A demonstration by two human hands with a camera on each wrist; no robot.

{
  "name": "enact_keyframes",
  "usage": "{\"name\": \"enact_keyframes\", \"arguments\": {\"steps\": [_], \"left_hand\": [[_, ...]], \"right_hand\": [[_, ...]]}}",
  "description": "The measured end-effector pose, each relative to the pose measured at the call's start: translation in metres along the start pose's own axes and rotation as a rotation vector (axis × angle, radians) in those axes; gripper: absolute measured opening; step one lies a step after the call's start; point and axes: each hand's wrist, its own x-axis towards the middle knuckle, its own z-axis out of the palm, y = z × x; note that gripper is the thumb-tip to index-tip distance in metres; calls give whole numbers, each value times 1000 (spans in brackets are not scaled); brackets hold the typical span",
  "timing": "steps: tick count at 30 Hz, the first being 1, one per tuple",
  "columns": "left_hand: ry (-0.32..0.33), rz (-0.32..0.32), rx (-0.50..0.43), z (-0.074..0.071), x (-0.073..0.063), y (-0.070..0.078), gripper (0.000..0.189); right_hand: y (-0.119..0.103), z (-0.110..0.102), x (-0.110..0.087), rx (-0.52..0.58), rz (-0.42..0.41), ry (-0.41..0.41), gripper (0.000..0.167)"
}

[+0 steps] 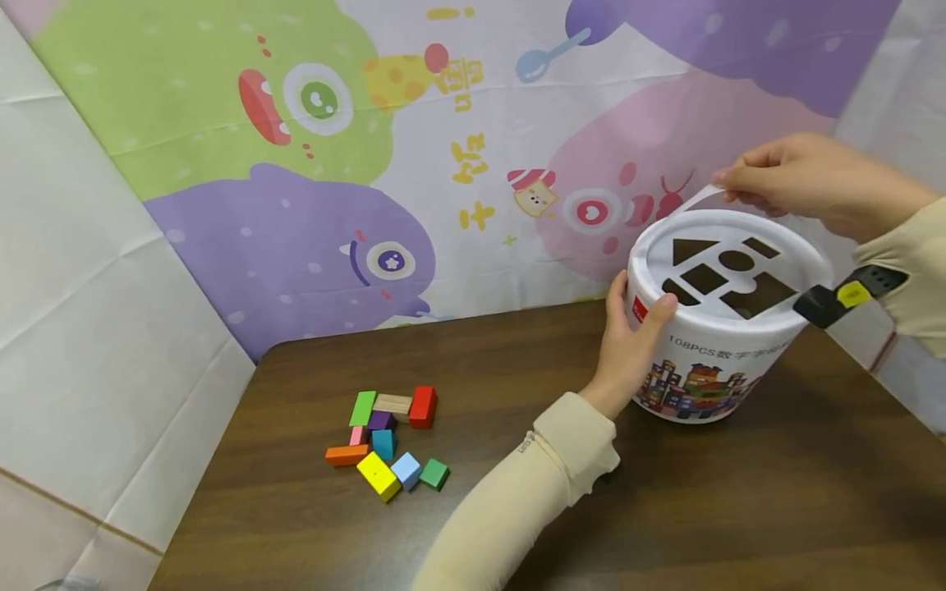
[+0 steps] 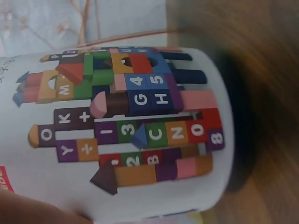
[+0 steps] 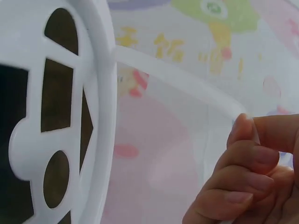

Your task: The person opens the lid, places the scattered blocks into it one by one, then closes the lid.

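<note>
One thin white strip [image 3: 182, 80], pinched by right hand's fingers [image 3: 245, 172], stretches from white cylindrical bucket [image 1: 709, 357] on brown wooden desk [image 1: 502, 361]; left hand's fingers [image 1: 617, 304] clasp bucket's side; sharp tug could tear strip.

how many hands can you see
2: the left hand grips the side of the white bucket near its rim, and the right hand pinches a white strip above the bucket's rim. No others show.
</note>
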Motion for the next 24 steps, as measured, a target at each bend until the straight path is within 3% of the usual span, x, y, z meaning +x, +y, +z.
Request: {"name": "enact_keyframes", "arguments": {"steps": [6, 14, 19, 24], "left_hand": [[5, 140, -56, -28, -13, 5, 72], [112, 250, -59, -61, -47, 3, 65], [121, 290, -45, -86, -70, 4, 64], [121, 314, -16, -114, -89, 0, 64]], "right_hand": [[-29, 23, -8, 41, -37, -4, 38], [-73, 65, -27, 129, -93, -73, 36], [-96, 86, -35, 63, -174, -85, 33], [-112, 106, -38, 81, -223, -156, 29]]}}
